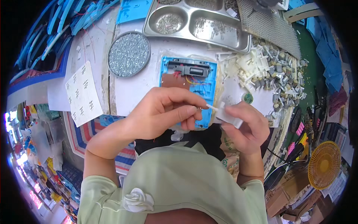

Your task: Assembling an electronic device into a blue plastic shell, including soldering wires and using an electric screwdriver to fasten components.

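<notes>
Right hand [244, 127]: fingers were curled shut around a small white plastic part [228, 116], thumb pressed on top; the part sat low in the fist, with a thin white stem poking out toward the other hand.
Left hand [164, 114]: thumb and fingertips were pinched together on something tiny and metallic at the tip of that stem; too small to tell what it was.
Meeting point: both hands met just above the near edge of the blue housing, fingertips almost touching.
Blue housing [188, 87]: an open blue plastic shell lay flat on the bench just beyond the hands, a brown board and thin coloured wires inside, a black block along its far edge.
Part heap [272, 72]: a loose pile of white plastic pieces and small grey motors lay to the right of the housing, well within reach of the right hand.
Green disc [247, 98]: a small round green thing rested on white paper just beyond the right hand.
Round tin [128, 54]: a shallow round dish full of fine silvery bits stood left of the housing.
Steel tray [194, 20]: a divided metal tray with small hardware in its wells stood at the far side of the bench.
Paper sheet [84, 93]: a marked white sheet lay at the bench's left edge.
Fan [323, 164]: a small yellow fan stood lower right, well apart from the hands.
</notes>
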`<act>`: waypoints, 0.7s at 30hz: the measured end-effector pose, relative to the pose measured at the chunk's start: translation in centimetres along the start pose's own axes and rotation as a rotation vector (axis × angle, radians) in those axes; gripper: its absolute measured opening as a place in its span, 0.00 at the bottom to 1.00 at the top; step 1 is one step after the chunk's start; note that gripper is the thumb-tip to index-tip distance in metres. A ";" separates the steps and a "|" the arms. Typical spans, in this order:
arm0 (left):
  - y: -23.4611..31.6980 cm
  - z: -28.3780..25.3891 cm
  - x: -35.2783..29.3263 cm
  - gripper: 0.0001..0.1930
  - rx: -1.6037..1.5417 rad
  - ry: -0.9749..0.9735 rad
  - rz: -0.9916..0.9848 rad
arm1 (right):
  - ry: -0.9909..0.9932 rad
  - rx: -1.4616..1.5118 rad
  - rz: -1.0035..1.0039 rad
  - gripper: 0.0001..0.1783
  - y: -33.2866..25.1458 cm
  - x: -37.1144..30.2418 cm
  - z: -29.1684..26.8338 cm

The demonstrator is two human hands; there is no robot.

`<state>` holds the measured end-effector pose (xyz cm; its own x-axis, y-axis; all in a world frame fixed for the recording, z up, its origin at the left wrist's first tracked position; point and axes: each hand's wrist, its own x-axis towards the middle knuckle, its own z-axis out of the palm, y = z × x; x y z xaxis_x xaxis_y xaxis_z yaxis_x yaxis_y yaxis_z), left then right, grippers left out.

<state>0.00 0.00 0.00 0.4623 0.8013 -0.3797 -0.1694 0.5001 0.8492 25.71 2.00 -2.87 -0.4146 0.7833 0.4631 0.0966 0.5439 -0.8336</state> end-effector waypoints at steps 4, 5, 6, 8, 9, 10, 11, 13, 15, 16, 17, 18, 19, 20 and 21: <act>-2.2 0.3 -1.0 0.12 -0.080 0.012 -0.055 | -0.115 -0.020 -0.040 0.24 -0.5 -0.5 0.6; -2.8 0.3 -1.2 0.11 -0.104 0.005 -0.057 | -0.143 -0.037 -0.061 0.24 -0.6 -0.7 0.8; -3.3 0.4 -1.4 0.11 -0.106 0.006 -0.060 | -0.182 -0.051 -0.055 0.25 -0.7 -0.8 0.8; -4.0 0.7 -1.9 0.11 -0.109 0.006 -0.069 | -0.258 -0.081 -0.044 0.26 -0.9 -1.1 0.8; -4.0 0.7 -2.0 0.10 -0.017 -0.027 -0.094 | -0.318 -0.080 -0.037 0.26 -1.0 -1.4 0.8; -3.8 0.7 -2.1 0.10 0.076 -0.062 -0.119 | -0.378 -0.079 -0.028 0.26 -1.0 -1.6 0.8; -3.8 0.6 -2.1 0.10 0.169 -0.098 -0.144 | -0.437 -0.078 -0.019 0.26 -1.0 -1.9 0.7; -3.7 0.5 -2.0 0.10 0.073 -0.198 -0.295 | -0.548 -0.034 0.061 0.25 -1.7 -2.0 0.0; -2.2 0.8 -1.7 0.11 -0.024 -0.273 -0.463 | -0.623 0.017 0.192 0.22 -2.5 -2.1 -1.1; -1.3 0.8 -1.2 0.11 -0.003 -0.331 -0.435 | -0.640 0.044 0.285 0.20 -2.9 -2.2 -1.7; -0.4 0.6 -0.6 0.11 0.017 -0.388 -0.407 | -0.657 0.072 0.377 0.17 -3.2 -2.4 -2.0; 0.0 0.4 0.4 0.12 0.042 -0.456 -0.380 | -0.449 0.362 0.523 0.16 -3.4 -3.6 -1.8; -0.1 0.1 1.5 0.12 0.345 -0.357 -0.162 | -0.233 0.651 0.653 0.14 -3.2 -5.1 -1.2; -0.6 -0.2 2.8 0.13 0.639 -0.248 0.063 | -0.003 0.936 0.768 0.14 -2.7 -6.5 -0.7; -1.3 -0.4 3.9 0.14 0.924 -0.123 0.294 | 0.019 1.033 0.726 0.15 -1.9 -7.3 -0.8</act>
<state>1.66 2.59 -2.69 0.6075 0.7866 -0.1101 0.4317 -0.2106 0.8771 29.27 -4.50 -4.42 -0.5491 0.8111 -0.2016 -0.4582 -0.4939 -0.7390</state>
